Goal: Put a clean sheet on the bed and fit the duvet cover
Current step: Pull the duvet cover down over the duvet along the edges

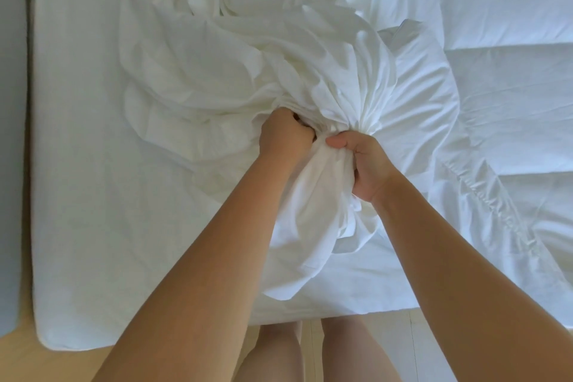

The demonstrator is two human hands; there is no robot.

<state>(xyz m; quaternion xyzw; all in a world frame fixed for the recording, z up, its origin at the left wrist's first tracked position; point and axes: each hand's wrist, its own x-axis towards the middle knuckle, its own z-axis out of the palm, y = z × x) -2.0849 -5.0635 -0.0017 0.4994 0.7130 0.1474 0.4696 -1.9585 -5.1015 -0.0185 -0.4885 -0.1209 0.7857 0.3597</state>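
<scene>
— Where is the cloth [217, 71]?

— On the bed [77, 195], heaped and rumpled across the middle. It is white, like everything under it. From the heap it narrows into one thick bunch near the bed's near edge, and a loose end of that bunch hangs down toward the edge between the two forearms.

— Sheet or duvet cover?

— I cannot tell. A gathered hem [479, 195] runs on a slant at the right, but whether it belongs to the same piece is unclear.

— And the left grip [283, 133]?

— Closed in a fist on the cloth at the left side of the bunch, knuckles up, fingers buried in the folds.

— The right grip [362, 164]?

— Also clenched on the cloth, just beside the left one and almost touching it. The thumb lies across the top of the bunch, the fingers curl under it. Creases fan out from that point toward the far right.

— What else is on the bed?

— A quilt [511, 25] with stitched squares lies at the far right, partly under the cloth. The left part of the bed shows a smooth white cover.

— Around the bed?

— A grey panel [12, 133] along its left side, a pale wooden floor [18, 357] at the near corner, and the person's bare legs [279, 353] standing close against the near edge.
</scene>
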